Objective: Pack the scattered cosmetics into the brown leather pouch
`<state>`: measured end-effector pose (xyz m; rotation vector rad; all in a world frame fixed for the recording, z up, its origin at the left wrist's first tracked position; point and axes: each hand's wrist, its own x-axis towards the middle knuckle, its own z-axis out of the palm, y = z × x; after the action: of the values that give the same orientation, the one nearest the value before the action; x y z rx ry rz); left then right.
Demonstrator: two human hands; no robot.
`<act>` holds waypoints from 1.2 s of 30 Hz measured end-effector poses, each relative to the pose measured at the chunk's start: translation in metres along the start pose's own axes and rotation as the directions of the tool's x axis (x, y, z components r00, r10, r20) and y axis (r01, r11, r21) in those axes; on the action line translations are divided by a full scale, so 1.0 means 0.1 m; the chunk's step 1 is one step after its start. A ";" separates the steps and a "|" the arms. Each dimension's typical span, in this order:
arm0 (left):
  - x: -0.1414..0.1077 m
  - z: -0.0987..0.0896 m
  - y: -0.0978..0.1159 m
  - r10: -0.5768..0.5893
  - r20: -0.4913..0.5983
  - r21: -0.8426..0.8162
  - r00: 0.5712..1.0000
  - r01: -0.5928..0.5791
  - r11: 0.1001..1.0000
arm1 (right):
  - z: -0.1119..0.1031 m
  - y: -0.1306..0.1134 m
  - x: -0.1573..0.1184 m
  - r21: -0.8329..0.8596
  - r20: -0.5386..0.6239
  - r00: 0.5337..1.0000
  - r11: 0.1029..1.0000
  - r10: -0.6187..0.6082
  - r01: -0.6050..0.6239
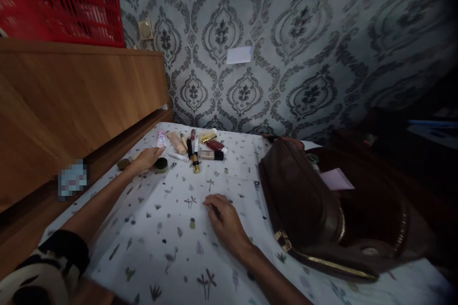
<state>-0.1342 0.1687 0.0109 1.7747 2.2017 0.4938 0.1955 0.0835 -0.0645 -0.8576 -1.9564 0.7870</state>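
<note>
Pink tube: it lies at the far left of the cosmetics group on the white printed cloth, just beyond the left fingertips; small and pale pink, its lettering too small to read.
Left hand: palm down, fingers extended and close together; whether something is under them, I cannot tell.
Round jar: dark green, just beside the left hand, on its right side.
Round brown item: on the other side of the left wrist, near the cloth edge.
Other cosmetics: beige tube, slim white tube, dark red item and bottle with black cap, all lying down, crowded together; a gold-and-black tube points toward the person.
Right hand: rests nearer on the cloth, fingers loosely curled, thumb apart, pinching nothing visible.
Brown bag: bulky, unzipped, filling the right side; pale paper shows at its opening.
Wooden cabinet: closes off the left side, with a red basket on top.
Wall: grey patterned paper, behind everything.
</note>
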 end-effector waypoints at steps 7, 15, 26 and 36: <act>-0.28 0.07 0.17 -0.092 0.195 -0.211 0.977 0.133 0.968 | 0.01 0.02 -0.01 -0.019 0.005 1.000 1.000 0.001 0.000; -0.58 0.27 0.40 -0.004 0.241 -0.362 0.970 0.093 0.928 | 0.00 -0.03 -0.01 -0.029 -0.026 0.997 0.997 0.070 -0.070; -0.91 0.73 0.89 0.203 0.418 -0.657 0.885 0.141 0.740 | 0.01 -0.02 -0.03 0.039 -0.125 0.982 0.990 0.141 -0.137; -1.05 1.00 1.37 0.450 0.260 -0.740 0.855 -0.123 0.661 | -0.18 -0.08 -0.16 -0.110 -0.197 0.964 0.973 0.176 -0.201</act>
<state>0.0512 0.1017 -0.0221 1.5820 1.1673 0.7983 0.2157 0.0697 -0.0567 -1.1674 -1.7922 0.6667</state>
